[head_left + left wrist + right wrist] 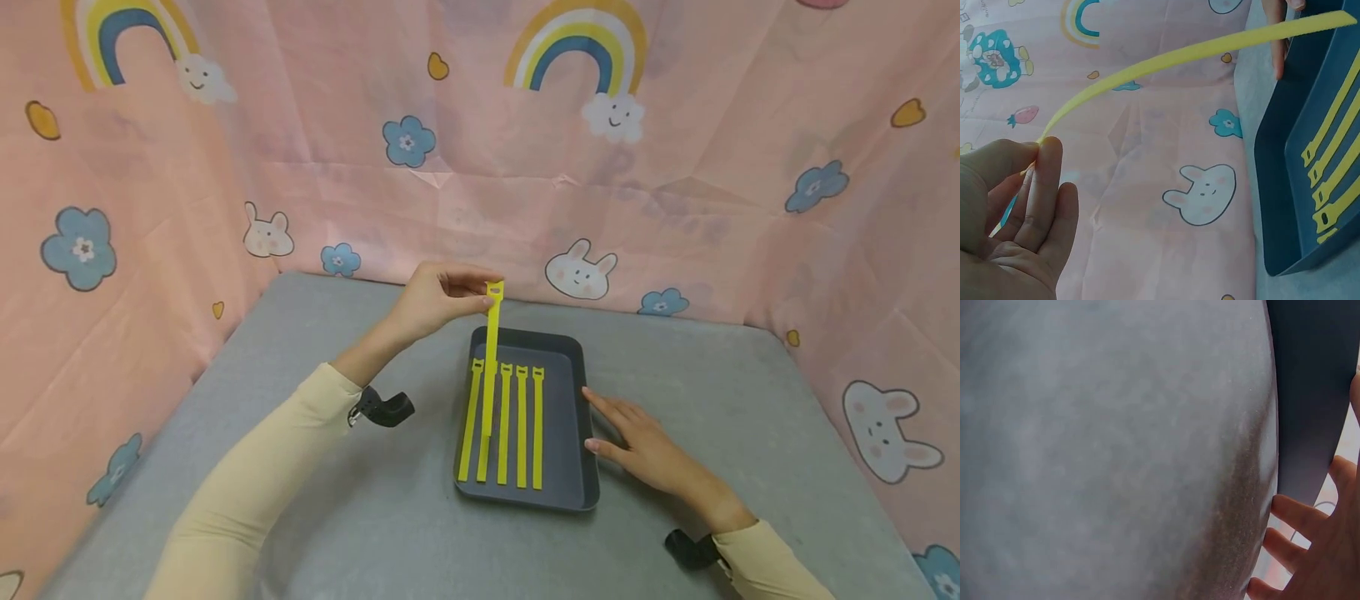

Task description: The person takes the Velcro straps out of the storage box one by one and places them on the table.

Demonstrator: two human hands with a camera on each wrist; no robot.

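My left hand [442, 300] pinches a yellow hook-and-loop cable tie [491, 333] by its slotted head, between thumb and fingers. The tie hangs down over the dark grey tray [564, 433]; in the left wrist view its strip [1179, 57] bows across to the tray. Several more yellow cable ties [522, 425] lie side by side in the tray, slotted heads toward the far end. One of them is partly covered by the held tie. At the tray's right side, the fingertips of my right hand [641, 446] touch the rim, fingers extended and spread.
The tray stands on a grey-covered table [360, 517]. A pink printed cloth [480, 208] rises behind and at both sides. Black wrist devices [386, 410] sit below both sleeves.
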